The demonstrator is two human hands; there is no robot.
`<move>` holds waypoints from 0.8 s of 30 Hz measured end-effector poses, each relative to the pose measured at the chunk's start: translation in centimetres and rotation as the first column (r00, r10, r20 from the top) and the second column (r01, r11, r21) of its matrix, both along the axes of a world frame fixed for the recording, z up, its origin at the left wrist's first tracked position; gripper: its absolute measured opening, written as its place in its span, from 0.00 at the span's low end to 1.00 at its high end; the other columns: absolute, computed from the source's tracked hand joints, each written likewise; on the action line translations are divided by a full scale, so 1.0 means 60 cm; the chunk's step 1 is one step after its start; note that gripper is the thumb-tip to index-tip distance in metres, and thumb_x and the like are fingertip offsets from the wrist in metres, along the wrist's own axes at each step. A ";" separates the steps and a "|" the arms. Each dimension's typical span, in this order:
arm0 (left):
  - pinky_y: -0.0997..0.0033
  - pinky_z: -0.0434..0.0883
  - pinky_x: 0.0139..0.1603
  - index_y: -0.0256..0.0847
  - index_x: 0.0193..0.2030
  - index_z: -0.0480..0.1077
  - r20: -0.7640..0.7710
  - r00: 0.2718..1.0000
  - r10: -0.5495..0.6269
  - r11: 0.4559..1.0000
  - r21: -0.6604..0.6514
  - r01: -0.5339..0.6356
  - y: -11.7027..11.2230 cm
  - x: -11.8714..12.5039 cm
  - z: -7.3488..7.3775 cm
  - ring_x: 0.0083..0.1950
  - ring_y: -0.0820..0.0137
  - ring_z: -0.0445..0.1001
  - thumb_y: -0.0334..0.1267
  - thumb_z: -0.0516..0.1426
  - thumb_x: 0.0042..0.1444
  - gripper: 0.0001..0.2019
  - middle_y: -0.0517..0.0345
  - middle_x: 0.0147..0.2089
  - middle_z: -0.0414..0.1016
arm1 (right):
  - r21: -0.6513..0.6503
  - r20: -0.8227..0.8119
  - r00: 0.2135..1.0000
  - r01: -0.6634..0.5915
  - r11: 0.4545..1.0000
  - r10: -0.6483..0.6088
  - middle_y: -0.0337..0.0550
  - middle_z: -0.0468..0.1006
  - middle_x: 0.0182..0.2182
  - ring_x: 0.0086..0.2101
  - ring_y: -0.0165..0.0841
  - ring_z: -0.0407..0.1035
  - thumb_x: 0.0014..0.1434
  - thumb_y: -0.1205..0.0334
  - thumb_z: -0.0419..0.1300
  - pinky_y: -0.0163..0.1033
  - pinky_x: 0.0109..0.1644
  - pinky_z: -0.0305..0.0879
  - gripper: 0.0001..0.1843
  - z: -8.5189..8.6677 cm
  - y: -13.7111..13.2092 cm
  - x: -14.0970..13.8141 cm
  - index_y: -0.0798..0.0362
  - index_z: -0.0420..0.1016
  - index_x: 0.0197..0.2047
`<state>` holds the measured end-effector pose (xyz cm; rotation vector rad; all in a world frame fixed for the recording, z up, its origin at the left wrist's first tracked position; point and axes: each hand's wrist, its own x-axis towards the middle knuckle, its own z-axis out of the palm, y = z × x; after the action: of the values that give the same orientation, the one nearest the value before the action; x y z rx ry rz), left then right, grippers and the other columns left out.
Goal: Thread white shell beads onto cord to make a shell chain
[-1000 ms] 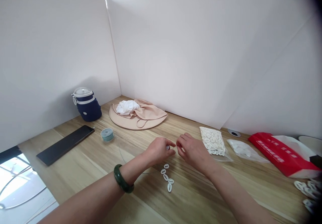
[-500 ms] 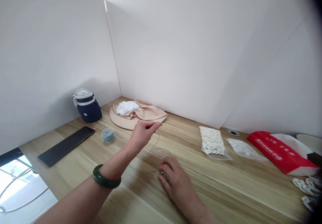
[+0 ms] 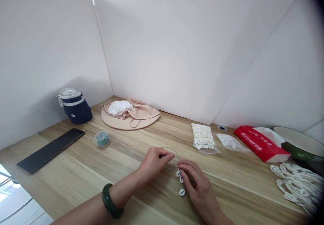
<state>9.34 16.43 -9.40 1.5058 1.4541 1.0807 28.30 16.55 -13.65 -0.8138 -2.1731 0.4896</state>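
My left hand (image 3: 154,162), with a green bangle (image 3: 111,201) on its wrist, pinches a thin grey thread (image 3: 170,149) just above the wooden table (image 3: 76,164). The thread loops over the table toward the small teal spool (image 3: 102,138). My right hand (image 3: 196,183) lies palm down beside it, its fingers resting on a short string of white shells (image 3: 180,181). The two hands are almost touching.
A dark flat tablet (image 3: 48,149) and a navy lidded jar (image 3: 74,105) stand at the left. A beige hat with white cloth (image 3: 130,114) lies at the back. Two clear bags of shells (image 3: 203,136), a red packet (image 3: 260,143), a green bowl (image 3: 297,144) and finished shell strings (image 3: 297,184) sit to the right.
My left hand, raised with the thread half a second ago, has come back down to the table beside my right hand. The view has shifted right, showing more shell strings.
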 end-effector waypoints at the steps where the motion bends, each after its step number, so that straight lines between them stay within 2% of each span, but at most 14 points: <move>1: 0.74 0.66 0.35 0.39 0.30 0.80 -0.022 1.000 -0.019 1.000 0.000 0.019 -0.004 0.002 -0.003 0.33 0.67 0.71 0.44 0.56 0.54 0.14 0.59 0.28 0.78 | 0.000 0.006 1.000 0.012 1.000 -0.012 0.47 0.70 0.47 0.50 0.36 0.63 0.63 0.69 0.53 0.44 0.53 0.64 0.12 0.002 -0.001 0.007 0.49 0.65 0.50; 5: 0.74 0.65 0.38 0.41 0.31 0.80 -0.117 0.992 -0.054 0.998 0.008 0.056 -0.016 -0.003 -0.012 0.34 0.67 0.73 0.41 0.54 0.55 0.14 0.58 0.30 0.79 | 0.074 0.236 0.972 -0.033 0.997 0.014 0.50 0.64 0.58 0.58 0.45 0.54 0.53 0.63 0.65 0.54 0.60 0.56 0.34 0.008 -0.005 0.034 0.50 0.58 0.61; 7: 0.74 0.65 0.39 0.42 0.32 0.80 -0.163 0.985 -0.055 0.998 0.011 0.057 -0.019 -0.009 -0.017 0.35 0.67 0.73 0.40 0.53 0.56 0.14 0.58 0.31 0.79 | 0.100 0.349 0.937 -0.062 0.993 0.024 0.49 0.64 0.59 0.58 0.47 0.53 0.50 0.61 0.67 0.57 0.61 0.54 0.39 0.011 -0.006 0.037 0.49 0.58 0.63; 9: 0.74 0.64 0.39 0.43 0.34 0.80 -0.206 0.978 -0.039 0.999 0.014 0.042 -0.022 -0.017 -0.021 0.35 0.67 0.73 0.40 0.53 0.56 0.14 0.58 0.32 0.79 | 0.084 0.368 0.930 -0.061 0.995 0.026 0.47 0.68 0.57 0.56 0.47 0.57 0.48 0.61 0.68 0.56 0.59 0.57 0.34 0.018 -0.002 0.032 0.47 0.65 0.59; 11: 0.73 0.64 0.38 0.43 0.35 0.80 -0.241 0.970 -0.012 1.000 0.012 0.015 -0.022 -0.027 -0.024 0.35 0.67 0.73 0.41 0.53 0.57 0.14 0.57 0.31 0.78 | 0.062 0.347 0.937 -0.053 0.997 0.028 0.44 0.72 0.51 0.51 0.44 0.63 0.50 0.62 0.68 0.51 0.54 0.63 0.25 0.024 0.005 0.022 0.46 0.71 0.52; 14: 0.73 0.65 0.38 0.42 0.32 0.80 -0.279 0.959 0.047 0.999 0.000 -0.048 -0.022 -0.050 -0.026 0.36 0.66 0.74 0.42 0.52 0.57 0.15 0.57 0.31 0.79 | 0.056 0.328 0.944 -0.063 0.996 0.042 0.43 0.75 0.44 0.44 0.39 0.67 0.53 0.63 0.66 0.42 0.45 0.68 0.15 0.028 0.022 0.009 0.47 0.74 0.45; 19: 0.70 0.66 0.39 0.40 0.33 0.79 -0.315 0.939 0.136 0.987 -0.042 -0.157 -0.027 -0.091 -0.026 0.39 0.61 0.76 0.46 0.53 0.55 0.16 0.55 0.35 0.81 | 0.102 0.329 0.944 -0.045 0.994 0.009 0.44 0.75 0.40 0.41 0.35 0.68 0.55 0.66 0.64 0.37 0.42 0.69 0.10 0.027 0.041 -0.007 0.51 0.75 0.42; 22: 0.68 0.66 0.42 0.41 0.35 0.79 -0.324 0.934 0.148 0.983 -0.058 -0.176 -0.030 -0.110 -0.021 0.42 0.59 0.76 0.48 0.53 0.55 0.17 0.55 0.38 0.81 | 0.161 0.348 0.937 -0.015 0.987 -0.042 0.42 0.75 0.41 0.40 0.35 0.69 0.56 0.61 0.63 0.37 0.39 0.68 0.09 0.035 0.039 -0.007 0.50 0.74 0.42; 24: 0.69 0.66 0.43 0.42 0.37 0.79 -0.355 0.916 0.189 0.976 -0.034 -0.215 -0.029 -0.119 -0.013 0.43 0.59 0.75 0.51 0.53 0.54 0.18 0.55 0.40 0.81 | 0.216 0.347 0.930 0.046 0.975 -0.121 0.42 0.75 0.42 0.41 0.35 0.68 0.59 0.60 0.60 0.38 0.39 0.68 0.09 0.042 0.032 0.007 0.49 0.73 0.44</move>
<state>2.21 14.71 -10.20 1.5782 1.9102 0.8941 28.73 18.49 -11.13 -0.9333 -2.4578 0.0705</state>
